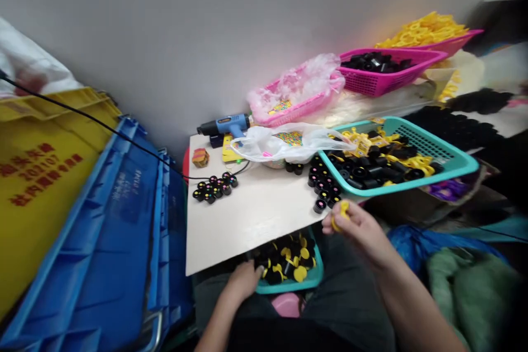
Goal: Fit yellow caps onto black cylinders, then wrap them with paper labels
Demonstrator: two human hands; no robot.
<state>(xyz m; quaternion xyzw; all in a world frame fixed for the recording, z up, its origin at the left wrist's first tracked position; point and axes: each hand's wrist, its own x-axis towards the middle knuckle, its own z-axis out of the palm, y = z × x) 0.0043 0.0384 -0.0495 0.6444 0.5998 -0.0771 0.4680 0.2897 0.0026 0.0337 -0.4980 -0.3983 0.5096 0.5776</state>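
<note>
My right hand (355,228) is shut on a small yellow plastic ring (341,215), held between fingers and thumb just past the front edge of a white board (251,225). My left hand (243,281) lies lower, its fingertips at a small teal basket (289,287) on my lap. That basket holds loose black caps and yellow pieces (286,259). Whether my left fingers hold anything, I cannot see. Black caps with coloured dots (214,188) stand in groups on the board, and more (324,187) line up beside a larger teal basket (400,176) of black and yellow parts.
A blue-and-orange heat gun (225,125) and a white plastic bag (284,143) lie at the board's far edge. Pink baskets (391,80) stand behind, one holding yellow parts. Stacked blue crates (111,247) and a yellow crate (41,176) fill the left; a wall rises behind.
</note>
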